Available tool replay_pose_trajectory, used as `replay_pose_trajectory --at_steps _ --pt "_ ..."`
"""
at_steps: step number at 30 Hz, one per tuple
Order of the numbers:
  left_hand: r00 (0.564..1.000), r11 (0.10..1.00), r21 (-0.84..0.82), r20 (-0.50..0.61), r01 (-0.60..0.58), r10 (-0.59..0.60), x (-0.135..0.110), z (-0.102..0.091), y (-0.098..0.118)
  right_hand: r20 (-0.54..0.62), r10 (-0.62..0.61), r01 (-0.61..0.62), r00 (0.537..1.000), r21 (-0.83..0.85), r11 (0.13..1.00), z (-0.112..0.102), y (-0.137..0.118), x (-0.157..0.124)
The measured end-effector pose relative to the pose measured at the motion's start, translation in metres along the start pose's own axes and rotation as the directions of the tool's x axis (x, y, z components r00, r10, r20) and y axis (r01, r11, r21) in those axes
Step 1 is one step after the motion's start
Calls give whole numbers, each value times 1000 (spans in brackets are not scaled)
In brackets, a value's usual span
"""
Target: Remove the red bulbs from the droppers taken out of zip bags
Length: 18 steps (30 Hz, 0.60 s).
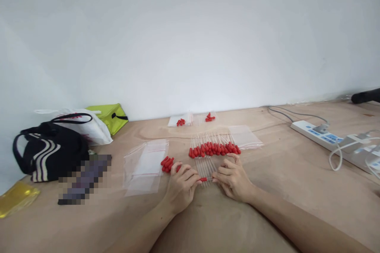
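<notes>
My left hand is closed, its fingertips pinching a red rubber bulb. Facing it, my right hand pinches the thin clear tube that lies in line with this bulb; how far the tube sits inside it is too small to tell. Under and between the hands several bare clear tubes lie side by side. Just beyond them is a row of droppers, their red bulbs toward me and tubes pointing away. Loose red bulbs form a small pile beside my left hand, which partly hides it.
Clear zip bags lie left, more bags right of the droppers. Two small groups of red bulbs rest on bags near the wall. A black bag and green bag stand left; a power strip with cables lies right.
</notes>
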State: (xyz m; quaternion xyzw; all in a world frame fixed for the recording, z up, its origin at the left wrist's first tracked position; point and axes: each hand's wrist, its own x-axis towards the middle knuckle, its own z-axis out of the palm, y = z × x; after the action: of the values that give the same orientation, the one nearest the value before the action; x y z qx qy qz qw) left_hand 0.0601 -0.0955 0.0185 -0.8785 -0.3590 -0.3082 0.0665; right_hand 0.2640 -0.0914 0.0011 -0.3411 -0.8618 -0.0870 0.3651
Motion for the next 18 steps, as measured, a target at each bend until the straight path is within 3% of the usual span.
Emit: replay_pose_trajectory --at_steps 18 --pt "999 999 -31 38 -7 8 -2 -2 1 23 22 -23 999 23 999 -3 0 -5"
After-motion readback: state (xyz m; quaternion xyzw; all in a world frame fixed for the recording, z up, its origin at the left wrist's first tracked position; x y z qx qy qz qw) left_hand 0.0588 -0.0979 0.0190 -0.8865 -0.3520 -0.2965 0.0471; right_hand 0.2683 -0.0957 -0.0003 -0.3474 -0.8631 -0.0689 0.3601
